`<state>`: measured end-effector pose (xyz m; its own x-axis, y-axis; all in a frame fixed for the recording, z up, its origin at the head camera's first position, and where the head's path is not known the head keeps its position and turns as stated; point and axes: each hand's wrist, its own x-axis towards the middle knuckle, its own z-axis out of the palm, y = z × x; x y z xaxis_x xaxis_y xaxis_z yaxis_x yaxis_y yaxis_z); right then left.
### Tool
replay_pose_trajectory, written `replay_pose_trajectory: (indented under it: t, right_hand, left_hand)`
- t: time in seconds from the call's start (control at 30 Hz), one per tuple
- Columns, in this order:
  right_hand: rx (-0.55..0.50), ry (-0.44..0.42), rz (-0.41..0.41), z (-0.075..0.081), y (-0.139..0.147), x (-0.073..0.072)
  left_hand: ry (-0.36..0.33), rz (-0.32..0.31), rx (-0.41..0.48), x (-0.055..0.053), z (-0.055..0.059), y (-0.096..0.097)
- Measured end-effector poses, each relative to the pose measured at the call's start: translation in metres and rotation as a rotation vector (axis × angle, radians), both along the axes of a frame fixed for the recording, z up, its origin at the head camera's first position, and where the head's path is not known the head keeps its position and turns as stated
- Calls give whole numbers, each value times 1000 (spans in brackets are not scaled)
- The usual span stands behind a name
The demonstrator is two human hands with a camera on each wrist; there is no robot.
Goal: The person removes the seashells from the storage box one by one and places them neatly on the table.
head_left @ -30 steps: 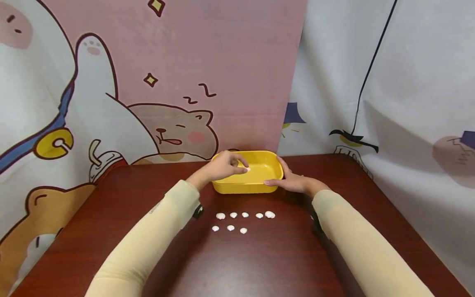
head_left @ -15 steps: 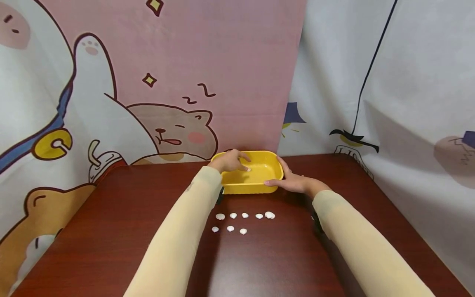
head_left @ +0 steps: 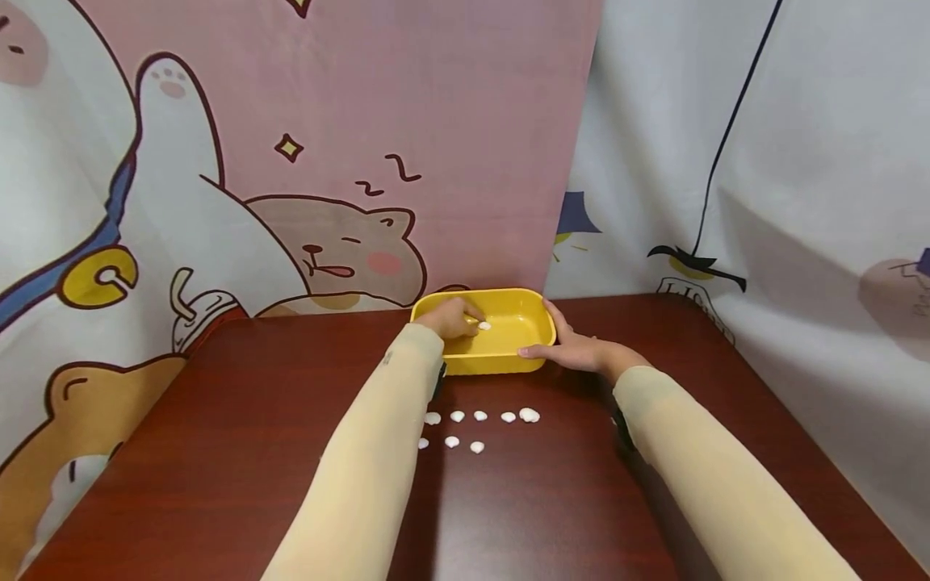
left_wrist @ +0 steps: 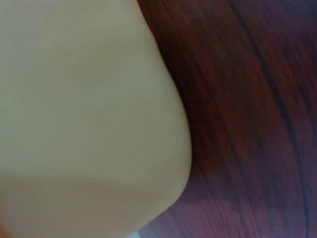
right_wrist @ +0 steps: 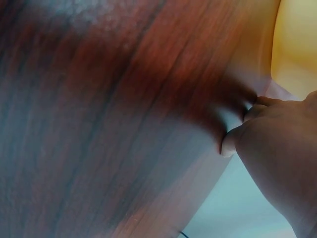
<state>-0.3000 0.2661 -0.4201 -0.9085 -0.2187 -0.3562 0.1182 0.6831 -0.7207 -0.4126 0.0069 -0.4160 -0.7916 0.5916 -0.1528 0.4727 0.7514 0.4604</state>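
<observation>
In the head view, a yellow plastic basin stands near the back of the table. My left hand reaches over its left side and down inside, and its thumb and index finger pinch a small white seashell low in the basin. With thumb at the front wall and fingers round the far corner, my right hand grips the basin's right end. The right wrist view shows part of that hand beside the basin wall. Mostly a sleeve fills the left wrist view.
Several white seashells lie in two rows in front of the basin, with one larger shell at the right end of the back row. The dark red wooden table meets a printed cloth backdrop. My left forearm partly covers the leftmost shells.
My left hand has moved from above the basin's left rim down inside it, its fingers closing on the seashell there. The right hand has kept its grip. The head view has tilted slightly.
</observation>
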Motion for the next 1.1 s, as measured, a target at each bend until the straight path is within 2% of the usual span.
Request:
replay_pose_trajectory:
  t: [0.3, 0.7, 0.97, 1.1]
  right_hand:
    - [13, 4, -2, 2, 2, -1]
    - [24, -11, -18, 0, 0, -4]
    - [9, -17, -12, -1, 0, -2]
    - [9, -7, -10, -1, 0, -1]
  left_hand:
    - [77, 30, -9, 3, 5, 6]
    - [-27, 96, -39, 3, 11, 8]
    - [0, 84, -9, 5, 14, 6]
    - [25, 77, 57, 10, 22, 9]
